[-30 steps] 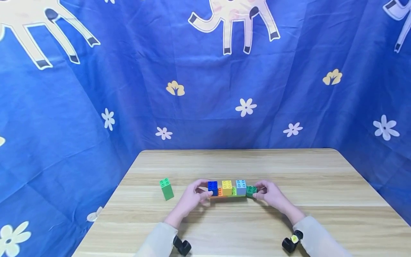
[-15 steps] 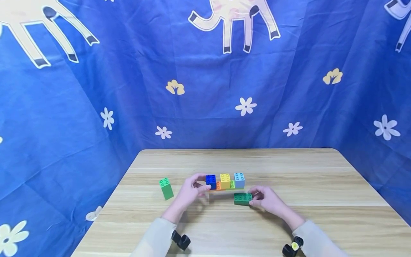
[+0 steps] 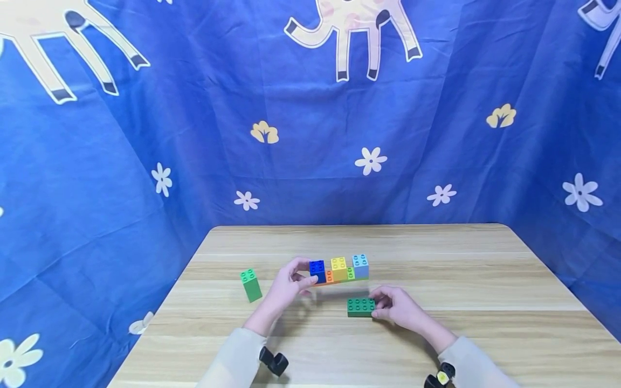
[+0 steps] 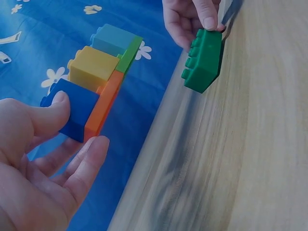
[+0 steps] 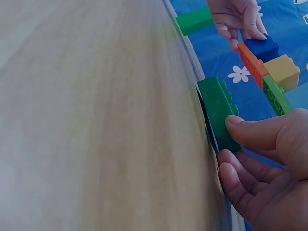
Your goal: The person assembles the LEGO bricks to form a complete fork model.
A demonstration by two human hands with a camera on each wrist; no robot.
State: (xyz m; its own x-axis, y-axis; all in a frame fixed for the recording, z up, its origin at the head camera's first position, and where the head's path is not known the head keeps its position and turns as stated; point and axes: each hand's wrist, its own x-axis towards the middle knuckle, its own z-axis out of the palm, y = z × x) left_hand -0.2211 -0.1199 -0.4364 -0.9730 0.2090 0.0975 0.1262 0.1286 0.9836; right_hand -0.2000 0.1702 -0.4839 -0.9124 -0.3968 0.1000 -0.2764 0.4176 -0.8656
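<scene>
My left hand (image 3: 289,283) pinches a built row of toy bricks at its left end, thumb on the dark blue brick (image 4: 77,108). Along the row follow a yellow brick (image 3: 339,269) and a light blue brick (image 3: 360,265). Underneath, an orange piece (image 4: 104,103) and a lime green piece (image 4: 129,55) join them; the row is held above the table. Nearer the person, a dark green brick (image 3: 361,307) with its studs up is gripped at its right end by my right hand (image 3: 399,308), thumb in front. In the right wrist view it is close over the tabletop.
A tall bright green brick (image 3: 251,285) stands alone on the left of the wooden table (image 3: 436,258). Behind the table hangs a blue patterned cloth (image 3: 310,134).
The dark green brick, first against the row's right end, has moved left and toward the person with my right hand. My left hand has shifted the row slightly away and left.
</scene>
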